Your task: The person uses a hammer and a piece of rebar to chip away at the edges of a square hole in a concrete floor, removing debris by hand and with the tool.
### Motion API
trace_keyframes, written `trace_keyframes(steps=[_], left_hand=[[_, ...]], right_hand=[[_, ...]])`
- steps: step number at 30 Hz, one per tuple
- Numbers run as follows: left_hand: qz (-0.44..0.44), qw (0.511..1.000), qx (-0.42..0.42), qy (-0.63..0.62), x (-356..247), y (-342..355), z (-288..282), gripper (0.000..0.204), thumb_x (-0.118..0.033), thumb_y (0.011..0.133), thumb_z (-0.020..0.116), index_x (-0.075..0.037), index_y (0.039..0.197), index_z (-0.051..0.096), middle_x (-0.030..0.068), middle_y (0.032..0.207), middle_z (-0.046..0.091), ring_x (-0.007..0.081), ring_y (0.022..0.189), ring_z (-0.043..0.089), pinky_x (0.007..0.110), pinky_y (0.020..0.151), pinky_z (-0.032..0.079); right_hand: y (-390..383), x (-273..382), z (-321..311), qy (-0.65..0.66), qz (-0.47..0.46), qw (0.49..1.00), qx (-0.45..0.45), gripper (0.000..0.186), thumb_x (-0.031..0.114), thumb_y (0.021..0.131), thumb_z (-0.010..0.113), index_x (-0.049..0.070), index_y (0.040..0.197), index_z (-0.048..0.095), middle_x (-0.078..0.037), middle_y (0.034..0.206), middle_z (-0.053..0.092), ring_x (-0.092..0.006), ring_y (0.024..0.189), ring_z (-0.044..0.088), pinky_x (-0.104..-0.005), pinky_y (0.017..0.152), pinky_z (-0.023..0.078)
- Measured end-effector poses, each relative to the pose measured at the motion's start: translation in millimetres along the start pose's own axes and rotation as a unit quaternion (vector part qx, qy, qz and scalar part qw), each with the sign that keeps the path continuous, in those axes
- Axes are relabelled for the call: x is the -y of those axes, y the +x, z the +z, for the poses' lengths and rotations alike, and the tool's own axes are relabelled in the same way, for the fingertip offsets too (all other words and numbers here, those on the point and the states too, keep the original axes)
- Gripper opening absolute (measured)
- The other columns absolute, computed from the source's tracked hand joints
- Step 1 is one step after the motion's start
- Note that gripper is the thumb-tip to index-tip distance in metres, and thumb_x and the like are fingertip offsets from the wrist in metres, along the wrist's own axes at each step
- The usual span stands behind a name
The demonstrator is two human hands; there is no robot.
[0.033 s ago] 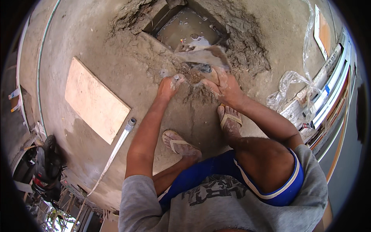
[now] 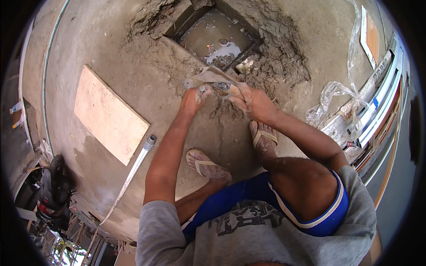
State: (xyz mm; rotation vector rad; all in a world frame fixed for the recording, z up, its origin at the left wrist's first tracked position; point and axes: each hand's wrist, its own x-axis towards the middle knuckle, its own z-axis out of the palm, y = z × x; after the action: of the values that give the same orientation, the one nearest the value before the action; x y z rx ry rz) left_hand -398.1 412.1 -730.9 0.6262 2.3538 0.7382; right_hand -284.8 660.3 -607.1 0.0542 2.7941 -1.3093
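My right hand (image 2: 259, 104) is wrapped round the handle of a mud-smeared flat trowel (image 2: 212, 74). The blade, blurred by motion, tilts just beyond my hands, near the front edge of a square pit (image 2: 213, 35). My left hand (image 2: 194, 98) is closed close to the ground, left of the trowel; a greyish bit shows at its fingertips, too small to name. Between the hands lies loose, crumbly wet mortar or soil (image 2: 224, 99), partly hidden by the trowel and right hand. Murky water covers the pit's bottom.
Rough mud (image 2: 286, 57) surrounds the pit. A pale board (image 2: 108, 115) and a light pipe (image 2: 133, 170) lie to my left, beyond them a hose (image 2: 45, 80). Clear plastic sheeting (image 2: 330, 99) and long metal strips (image 2: 384, 106) lie right. My sandalled feet (image 2: 206, 164) stand close behind my hands.
The trowel has swung left and toward me, off the pit's front corner, uncovering a pale lump and more of the water. My right hand shifted slightly left; my left hand stayed put.
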Motion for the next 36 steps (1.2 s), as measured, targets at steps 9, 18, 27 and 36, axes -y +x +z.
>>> trace_keyframes(steps=[9,18,27,36], left_hand=[[0.112,0.992,0.046,0.047,-6.6,-22.0,-17.3,0.031,-0.009,0.084,0.065,-0.010,0.115,0.072,0.0135,0.118,0.070,0.0319,0.109,0.067,0.040,0.094,0.053],[0.301,0.949,-0.031,0.090,-16.0,-12.5,-19.3,0.033,-0.008,0.084,0.065,-0.009,0.117,0.071,0.0183,0.116,0.071,0.0310,0.109,0.068,0.041,0.101,0.050],[0.073,0.996,-0.013,-0.043,-28.7,-1.6,-31.8,0.019,-0.019,0.094,0.066,-0.005,0.106,0.074,0.0164,0.101,0.074,0.0314,0.092,0.072,0.037,0.084,0.054],[0.106,0.994,-0.031,0.016,-13.2,-2.3,-7.5,0.023,-0.025,0.095,0.066,-0.007,0.107,0.074,0.0134,0.105,0.074,0.0327,0.098,0.071,0.039,0.085,0.054]], right_hand=[[-7.1,-18.2,-10.9,0.059,0.161,0.985,0.015,0.041,0.039,0.100,0.057,0.001,0.115,0.052,-0.029,0.089,0.065,-0.0490,0.088,0.063,-0.0535,0.076,0.048],[-26.8,-23.8,-26.9,0.049,0.255,0.966,0.011,0.040,0.039,0.099,0.060,0.001,0.113,0.055,-0.027,0.093,0.065,-0.0488,0.091,0.062,-0.0503,0.076,0.048],[-35.6,-30.4,-19.4,0.101,0.272,0.957,0.031,0.046,0.040,0.099,0.061,0.002,0.125,0.055,-0.026,0.100,0.067,-0.0452,0.095,0.065,-0.0491,0.083,0.049],[-41.2,-33.9,-15.6,0.142,0.299,0.943,0.028,0.048,0.039,0.099,0.061,0.002,0.128,0.054,-0.028,0.101,0.068,-0.0427,0.098,0.067,-0.0483,0.086,0.049]])
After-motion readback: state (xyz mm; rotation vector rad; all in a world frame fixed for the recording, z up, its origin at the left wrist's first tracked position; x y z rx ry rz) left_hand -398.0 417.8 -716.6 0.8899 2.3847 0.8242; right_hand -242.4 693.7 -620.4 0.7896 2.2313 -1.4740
